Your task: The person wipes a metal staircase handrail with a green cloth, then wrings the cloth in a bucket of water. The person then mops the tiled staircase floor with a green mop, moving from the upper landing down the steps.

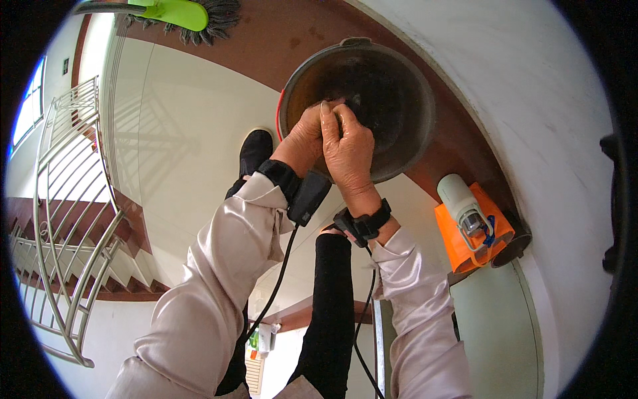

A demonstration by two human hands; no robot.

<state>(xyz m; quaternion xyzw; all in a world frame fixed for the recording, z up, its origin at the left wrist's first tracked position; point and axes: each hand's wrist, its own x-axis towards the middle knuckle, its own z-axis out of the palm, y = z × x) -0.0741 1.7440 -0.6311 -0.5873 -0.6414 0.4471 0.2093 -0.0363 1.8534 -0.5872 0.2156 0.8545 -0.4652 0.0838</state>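
Observation:
A dark round bucket (pixel 356 42) stands on the floor in front of me, and murky dark water (pixel 391 109) shows inside it. Above its near side, my left hand (pixel 305 130) and my right hand (pixel 350 142) meet with their fingers bent together. Both look wet. Something dark shows just beyond the fingertips, but against the dark water I cannot tell whether it is held. The left fingers are partly hidden behind the right hand. A red handle (pixel 279 114) runs along the bucket's left side. Black straps with cabled devices (pixel 309 198) circle both wrists.
A green mop head (pixel 184 14) with grey strands lies at the upper left. To the right, an orange bag (pixel 451 239) and a pale flask (pixel 456 192) sit by the white wall (pixel 543 114). A metal stair railing (pixel 75 294) stands left; my black shoe (pixel 255 151) is near the bucket.

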